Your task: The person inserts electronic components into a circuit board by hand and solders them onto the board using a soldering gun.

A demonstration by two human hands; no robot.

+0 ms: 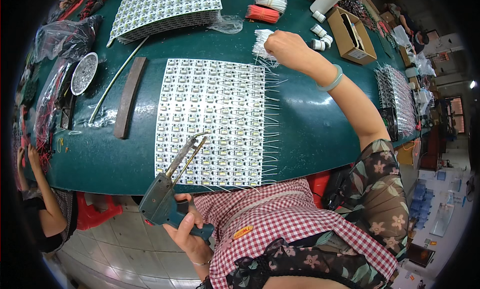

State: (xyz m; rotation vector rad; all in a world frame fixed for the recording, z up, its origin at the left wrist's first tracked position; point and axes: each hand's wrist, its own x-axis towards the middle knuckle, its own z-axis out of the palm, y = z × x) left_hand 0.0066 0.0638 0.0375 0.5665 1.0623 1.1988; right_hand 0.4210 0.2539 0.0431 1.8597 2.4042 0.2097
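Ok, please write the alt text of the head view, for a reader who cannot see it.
A person's left hand holds a soldering gun, its tip over a white sheet of small circuit boards on a green table. The right hand is at a pile of white wires.

- Table (320,124): dark green top, smooth, bearing pale glare patches from light above.
- Floor (110,239): pale, glossy tiles with visible joints, below the table's near edge.
- Stool (97,211): red plastic, beside the table's near edge, toward its left end.
- Lamp (472,84): bright white, well beyond the table's right side.
- Reddish panel (456,107): below the lamp, right of the table; door or window, cannot determine.
- Blue containers (424,205): grouped, right of the table.
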